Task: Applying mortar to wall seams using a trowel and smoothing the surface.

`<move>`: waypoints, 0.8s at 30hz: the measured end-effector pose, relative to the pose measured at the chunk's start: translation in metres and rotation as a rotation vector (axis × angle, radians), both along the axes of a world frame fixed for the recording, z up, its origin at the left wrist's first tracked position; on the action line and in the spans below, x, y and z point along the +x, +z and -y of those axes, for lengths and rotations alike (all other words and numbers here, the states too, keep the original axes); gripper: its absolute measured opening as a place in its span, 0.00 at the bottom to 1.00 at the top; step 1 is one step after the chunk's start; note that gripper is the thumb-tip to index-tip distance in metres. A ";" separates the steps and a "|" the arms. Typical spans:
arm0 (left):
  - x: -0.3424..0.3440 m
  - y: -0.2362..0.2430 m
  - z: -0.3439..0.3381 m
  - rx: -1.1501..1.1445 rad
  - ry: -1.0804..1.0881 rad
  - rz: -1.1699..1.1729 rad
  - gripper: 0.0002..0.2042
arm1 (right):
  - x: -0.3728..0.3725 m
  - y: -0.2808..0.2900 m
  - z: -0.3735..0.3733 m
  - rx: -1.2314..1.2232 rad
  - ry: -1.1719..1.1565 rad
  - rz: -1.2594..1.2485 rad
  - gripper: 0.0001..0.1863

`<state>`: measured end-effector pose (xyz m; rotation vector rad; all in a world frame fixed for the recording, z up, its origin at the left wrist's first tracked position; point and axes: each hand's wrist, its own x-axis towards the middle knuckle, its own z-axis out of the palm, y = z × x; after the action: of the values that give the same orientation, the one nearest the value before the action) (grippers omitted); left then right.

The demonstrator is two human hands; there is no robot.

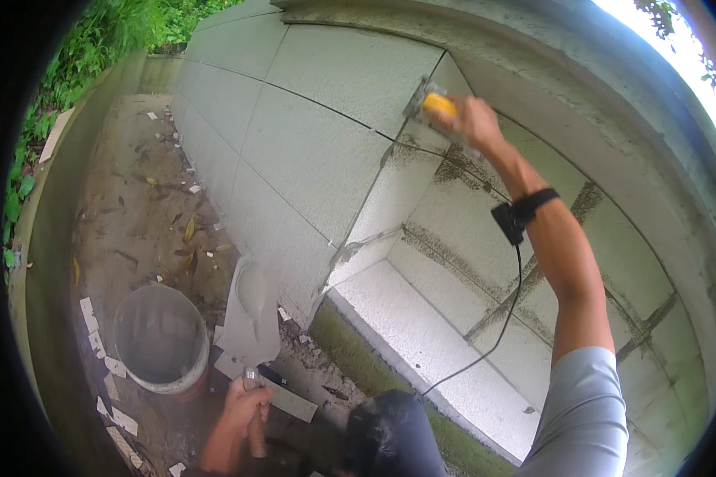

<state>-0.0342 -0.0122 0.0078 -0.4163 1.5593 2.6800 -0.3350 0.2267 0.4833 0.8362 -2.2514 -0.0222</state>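
Note:
My right hand [469, 123] grips a yellow-handled float [439, 103], its blade blurred against the tiled wall [326, 103] at a corner joint where the long face meets the recess. A black wrist device with a cable is strapped to my right forearm. Low at the bottom, my left hand [247, 409] is closed around the wooden handle of a trowel [256, 429]. Its pale blade [247, 310], with grey-white paste on it, points up beside the wall's foot. Dark smears line the recess joints [453, 262].
A bucket [203, 350] stands on the dirty walkway [139, 215], among tile offcuts [123, 421] and leaves. A mossy ledge [330, 318] runs under the recess, my knee in front of it. A concrete overhang [549, 79] tops the wall; greenery [79, 48] grows at the left.

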 end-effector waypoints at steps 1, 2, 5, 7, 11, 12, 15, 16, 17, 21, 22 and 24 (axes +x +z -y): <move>-0.001 -0.002 0.000 -0.005 0.002 -0.003 0.08 | -0.008 0.019 0.003 -0.005 0.002 -0.003 0.32; -0.002 -0.005 0.000 -0.027 0.016 0.004 0.09 | -0.018 0.035 0.005 -0.045 -0.035 -0.029 0.31; -0.006 -0.014 0.005 -0.039 0.016 -0.014 0.09 | -0.034 0.068 0.006 -0.097 -0.022 -0.084 0.30; -0.007 -0.018 0.005 -0.024 0.005 -0.034 0.09 | -0.032 0.076 0.009 -0.099 0.014 -0.069 0.29; -0.011 -0.023 0.006 0.000 0.086 -0.012 0.10 | -0.030 0.082 0.013 -0.059 -0.062 -0.077 0.29; -0.013 -0.024 0.006 -0.004 0.088 -0.028 0.10 | -0.030 0.081 0.012 -0.053 -0.061 -0.104 0.29; -0.018 -0.025 0.006 0.030 0.054 -0.028 0.10 | -0.029 0.077 0.015 -0.060 -0.086 -0.110 0.29; -0.019 -0.024 0.005 0.028 0.053 -0.030 0.10 | -0.029 0.075 0.018 -0.074 -0.108 -0.085 0.29; -0.019 -0.025 0.003 0.028 0.056 -0.013 0.10 | -0.028 0.072 0.022 -0.077 -0.109 -0.086 0.29; -0.022 -0.029 0.000 0.042 0.019 -0.021 0.10 | -0.025 0.071 0.024 0.011 -0.150 -0.160 0.28; -0.023 -0.026 0.000 0.040 0.017 -0.023 0.10 | -0.024 0.074 0.022 -0.002 -0.142 -0.155 0.29; -0.021 -0.020 -0.003 0.003 0.016 -0.018 0.10 | -0.025 0.075 0.023 0.016 -0.154 -0.167 0.29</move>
<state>-0.0548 -0.0088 -0.0123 -0.4080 1.5633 2.7051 -0.3605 0.2034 0.5578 0.6425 -2.1545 -0.1760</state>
